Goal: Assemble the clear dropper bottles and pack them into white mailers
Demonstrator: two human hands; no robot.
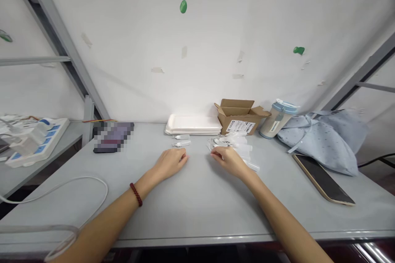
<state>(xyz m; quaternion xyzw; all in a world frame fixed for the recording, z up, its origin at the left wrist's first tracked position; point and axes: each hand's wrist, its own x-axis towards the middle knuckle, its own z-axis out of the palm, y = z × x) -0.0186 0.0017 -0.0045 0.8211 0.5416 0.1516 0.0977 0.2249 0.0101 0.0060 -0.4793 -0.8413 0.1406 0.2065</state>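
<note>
Right hand (228,158): hides some of the white tubes (245,147), can't tell if it's pinching one
Box label (240,126): print's way too tiny to read
Dark flat thing, left (112,137): totally pixelated
Forearms (277,209): both chopped off at the near edge

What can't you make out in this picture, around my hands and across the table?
All in the head view:
- Left hand: some fingertips, hidden by the hand itself.
- Right hand: whether it pinches anything; too small.
- Cardboard box: its bottom, behind the front wall.
- Label: print too small.
- Dark item: pixelated.
</note>
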